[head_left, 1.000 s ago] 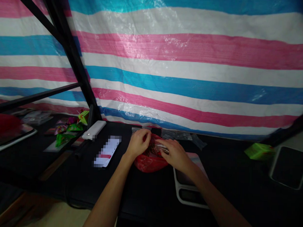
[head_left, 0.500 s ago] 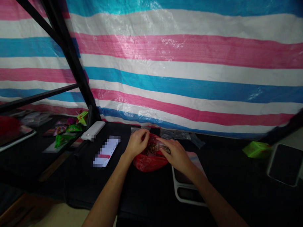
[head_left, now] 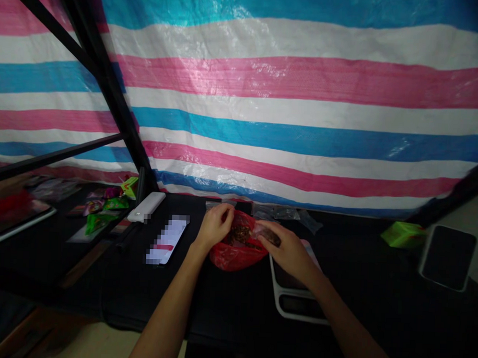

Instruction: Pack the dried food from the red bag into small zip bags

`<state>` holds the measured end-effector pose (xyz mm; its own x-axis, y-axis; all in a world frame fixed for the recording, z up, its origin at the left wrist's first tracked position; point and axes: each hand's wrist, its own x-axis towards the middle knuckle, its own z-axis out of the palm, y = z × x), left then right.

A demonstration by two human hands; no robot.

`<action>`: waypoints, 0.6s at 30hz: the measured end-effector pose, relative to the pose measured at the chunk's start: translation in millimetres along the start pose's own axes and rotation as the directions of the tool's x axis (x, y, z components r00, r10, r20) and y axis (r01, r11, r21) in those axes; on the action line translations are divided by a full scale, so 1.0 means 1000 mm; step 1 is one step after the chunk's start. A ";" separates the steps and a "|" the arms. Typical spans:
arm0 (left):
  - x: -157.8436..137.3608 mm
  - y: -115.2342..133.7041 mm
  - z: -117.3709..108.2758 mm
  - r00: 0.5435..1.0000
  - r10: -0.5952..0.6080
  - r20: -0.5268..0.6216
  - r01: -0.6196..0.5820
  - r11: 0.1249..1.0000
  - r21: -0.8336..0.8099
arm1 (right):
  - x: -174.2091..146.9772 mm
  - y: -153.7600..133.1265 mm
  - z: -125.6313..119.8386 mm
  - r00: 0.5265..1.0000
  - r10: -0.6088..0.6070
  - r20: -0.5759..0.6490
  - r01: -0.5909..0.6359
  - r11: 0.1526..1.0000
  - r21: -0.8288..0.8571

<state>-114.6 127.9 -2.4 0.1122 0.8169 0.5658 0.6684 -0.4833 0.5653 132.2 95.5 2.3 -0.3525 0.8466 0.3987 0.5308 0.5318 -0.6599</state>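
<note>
A red plastic bag sits with its mouth open on the dark table, small brownish bits inside it. My left hand pinches the bag's left rim between thumb and fingers. In my right hand, at the bag's right side, is a small clear plastic bag with brown contents, gripped near the red rim. What the brown bits are is too small to tell. Just below my right hand lies a white kitchen scale, partly covered by my forearm.
To the left lie a phone with a lit screen and a white oblong device. Clear plastic bags lie along the back edge. A green packet and another dark-faced device are at right. Black frame bars cross the left.
My right hand has drawn slightly right and out of the red bag with the small clear bag, so more of the brown contents shows. My left hand stays at the rim.
</note>
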 end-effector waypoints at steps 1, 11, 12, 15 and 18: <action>0.000 -0.001 0.000 1.000 -0.002 -0.001 0.002 1.000 -0.001 | -0.007 0.003 -0.008 0.999 0.046 -0.011 -0.046 0.999 0.009; -0.002 -0.001 0.007 0.998 0.040 0.043 -0.040 0.999 0.015 | -0.038 0.042 -0.077 0.998 0.040 0.049 -0.034 0.991 -0.126; -0.002 -0.001 0.008 0.997 0.050 0.053 -0.051 0.999 0.018 | -0.034 0.043 -0.084 0.999 0.034 0.018 -0.033 0.995 -0.090; -0.002 -0.002 0.009 0.996 0.064 0.067 -0.066 0.998 0.024 | -0.024 0.056 -0.099 0.989 0.055 -0.139 -0.052 0.998 0.020; -0.002 -0.001 0.010 0.995 0.076 0.069 -0.078 0.997 0.026 | -0.024 0.075 -0.097 0.962 0.098 -0.256 -0.071 0.991 0.112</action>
<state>-108.5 129.7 -10.0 0.2129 0.7975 0.5645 0.6762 -0.5373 0.5040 255.1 116.4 5.1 -0.0900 0.8716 0.4819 0.4646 0.4648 -0.7538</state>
